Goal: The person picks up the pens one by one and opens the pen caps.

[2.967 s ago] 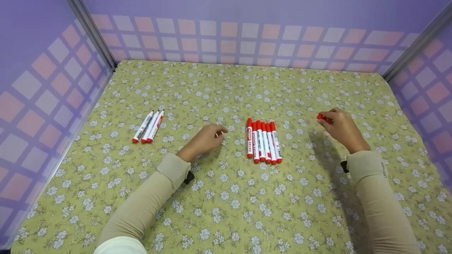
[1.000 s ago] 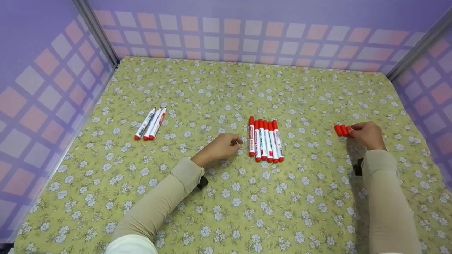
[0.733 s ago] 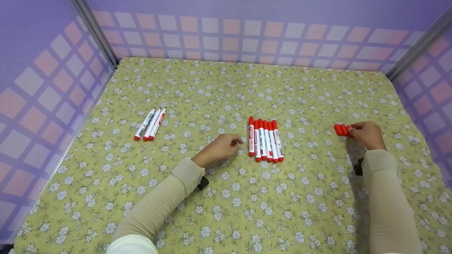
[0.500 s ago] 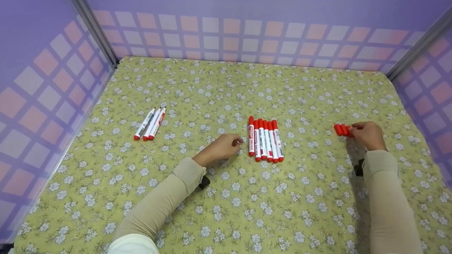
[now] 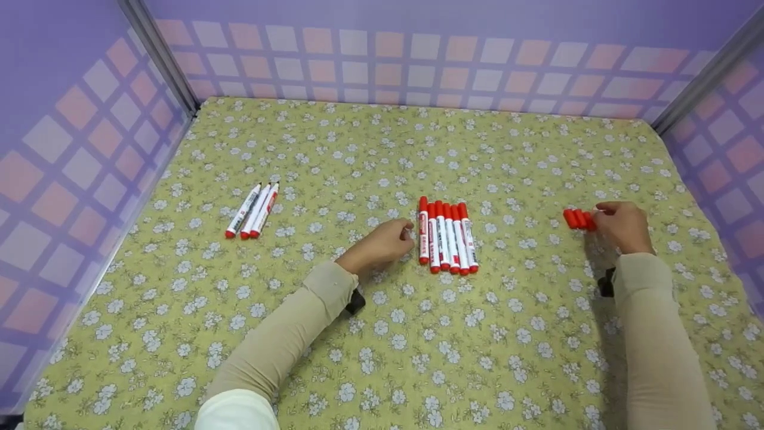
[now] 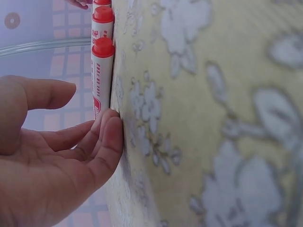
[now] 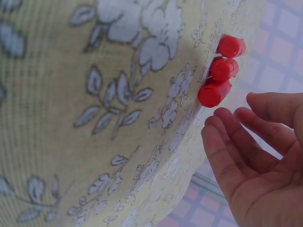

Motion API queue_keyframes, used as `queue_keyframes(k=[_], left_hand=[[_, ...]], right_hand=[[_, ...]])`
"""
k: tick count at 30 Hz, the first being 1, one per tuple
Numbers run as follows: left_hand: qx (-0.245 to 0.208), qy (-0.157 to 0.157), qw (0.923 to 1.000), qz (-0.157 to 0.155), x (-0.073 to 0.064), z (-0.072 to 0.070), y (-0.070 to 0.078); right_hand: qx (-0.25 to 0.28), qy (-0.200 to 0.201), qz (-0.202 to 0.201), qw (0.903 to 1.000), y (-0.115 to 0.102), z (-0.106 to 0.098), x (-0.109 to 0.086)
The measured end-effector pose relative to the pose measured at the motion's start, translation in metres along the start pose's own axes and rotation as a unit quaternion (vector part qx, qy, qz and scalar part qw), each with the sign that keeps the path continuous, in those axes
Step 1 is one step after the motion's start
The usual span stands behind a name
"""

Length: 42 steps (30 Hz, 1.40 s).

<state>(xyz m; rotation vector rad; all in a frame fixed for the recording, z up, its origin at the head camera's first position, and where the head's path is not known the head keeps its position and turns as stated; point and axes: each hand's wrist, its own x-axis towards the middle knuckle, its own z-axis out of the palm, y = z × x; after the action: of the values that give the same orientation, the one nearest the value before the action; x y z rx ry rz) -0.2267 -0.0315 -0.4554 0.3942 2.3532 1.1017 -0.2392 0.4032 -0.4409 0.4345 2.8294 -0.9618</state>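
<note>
As I watch through the rig from a distance, the left hand (image 5: 385,240) is relaxed and grips nothing, just left of six capped markers (image 5: 450,239) on the counter (image 5: 513,334), laid close, perhaps so that each is easily reached. Slightly farther, the right hand (image 5: 625,227) is also loose and empty, beside three red caps (image 5: 580,218). Farthest, at left, three uncapped markers (image 5: 255,212) point far, maybe against ink stains.

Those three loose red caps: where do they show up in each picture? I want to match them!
Head: the loose caps lie on the right side, about halfway up.
Left wrist: I can't see them; the red there is on capped markers.
Right wrist: the loose caps are at upper right.
Shared landmark: the flowery cloth shows in all three.
</note>
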Motion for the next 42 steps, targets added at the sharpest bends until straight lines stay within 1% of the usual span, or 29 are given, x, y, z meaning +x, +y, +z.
queue_keyframes(k=[9, 12, 16, 22, 24, 27, 33, 34, 37, 42], left_hand=[[-0.051, 0.012, 0.9986, 0.001, 0.012, 0.004, 0.002], [-0.060, 0.019, 0.9980, 0.005, 0.016, 0.006, 0.003], [-0.060, 0.028, 0.9978, 0.012, 0.022, 0.008, 0.005], [-0.080, 0.029, 0.9961, 0.024, 0.030, 0.007, 0.009], [-0.083, 0.032, 0.9958, 0.021, 0.033, 0.007, 0.009], [-0.072, 0.039, 0.9965, 0.014, 0.037, 0.006, 0.010], [-0.064, 0.049, 0.9962, -0.032, 0.040, 0.004, 0.013], [-0.061, 0.049, 0.9963, -0.035, 0.041, 0.004, 0.013], [-0.052, 0.048, 0.9968, -0.037, 0.043, 0.004, 0.014], [-0.041, 0.050, 0.9973, -0.035, 0.043, 0.004, 0.016]], right_hand=[[0.011, 0.015, -0.009, 0.9998, -0.004, 0.000, -0.002], [0.009, 0.020, -0.010, 0.9997, -0.004, 0.000, -0.002], [0.001, 0.028, -0.010, 0.9996, -0.005, 0.001, -0.001], [0.005, 0.035, -0.020, 0.9992, -0.007, 0.003, -0.002], [0.007, 0.036, -0.027, 0.9990, -0.008, 0.004, -0.002], [0.008, 0.031, -0.032, 0.9990, -0.009, 0.004, -0.002], [0.008, 0.024, -0.020, 0.9995, -0.011, 0.005, -0.002], [0.009, 0.021, -0.017, 0.9996, -0.011, 0.005, -0.002], [0.013, 0.019, -0.019, 0.9996, -0.013, 0.007, -0.002], [0.013, 0.038, -0.046, 0.9982, -0.012, 0.012, -0.005]])
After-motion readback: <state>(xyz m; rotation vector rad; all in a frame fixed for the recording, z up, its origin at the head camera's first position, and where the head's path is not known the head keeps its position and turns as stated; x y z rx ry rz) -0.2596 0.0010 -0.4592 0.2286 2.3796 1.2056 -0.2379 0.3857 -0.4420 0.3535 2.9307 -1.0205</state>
